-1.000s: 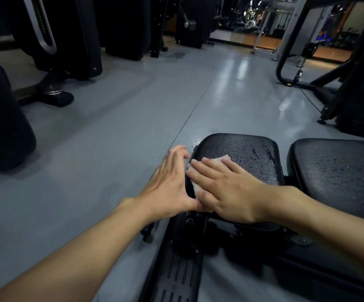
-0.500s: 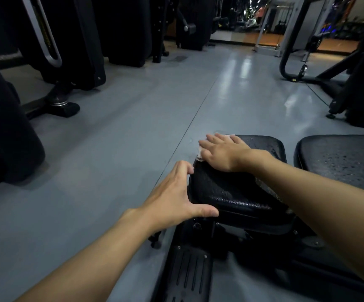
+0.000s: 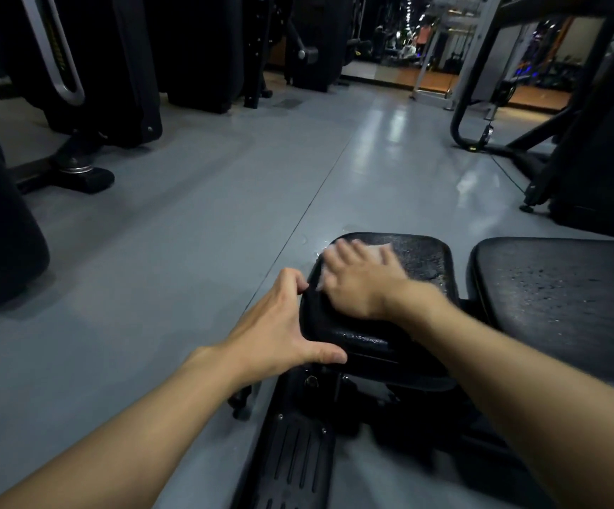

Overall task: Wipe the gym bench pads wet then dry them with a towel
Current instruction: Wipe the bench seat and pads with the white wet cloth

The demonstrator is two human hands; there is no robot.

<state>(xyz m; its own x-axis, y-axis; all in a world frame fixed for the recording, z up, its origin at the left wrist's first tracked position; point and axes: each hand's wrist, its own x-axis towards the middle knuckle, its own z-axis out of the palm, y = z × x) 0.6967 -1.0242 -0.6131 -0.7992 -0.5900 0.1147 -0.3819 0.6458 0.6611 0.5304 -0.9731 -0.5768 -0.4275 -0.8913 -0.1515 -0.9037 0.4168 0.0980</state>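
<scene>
Right hand: your right hand point(image 3: 360, 284) lies flat with the fingers straight and spread. It presses a pale, crumpled cloth point(image 3: 380, 248) onto the pad and grips nothing. The outline is motion-blurred.
Left hand: your left hand point(image 3: 279, 325) is spread open and braces the near-left corner of the same pad, with the thumb along the near edge.
Work surface: the small black padded vinyl seat cushion point(image 3: 423, 262). The cloth sits on its far-left part.
Deciding relation: the droplet-beaded area of the cushion lies to the right of your right hand.
Next pad: the larger black vinyl bench pad point(image 3: 562, 299), also beaded, lies further right, across a narrow gap.
Long axis: the two pads run left to right.
Nearer hand: the right hand.
Judgement: the wet wipe is probably in hand, and drying appears not yet begun.
</scene>
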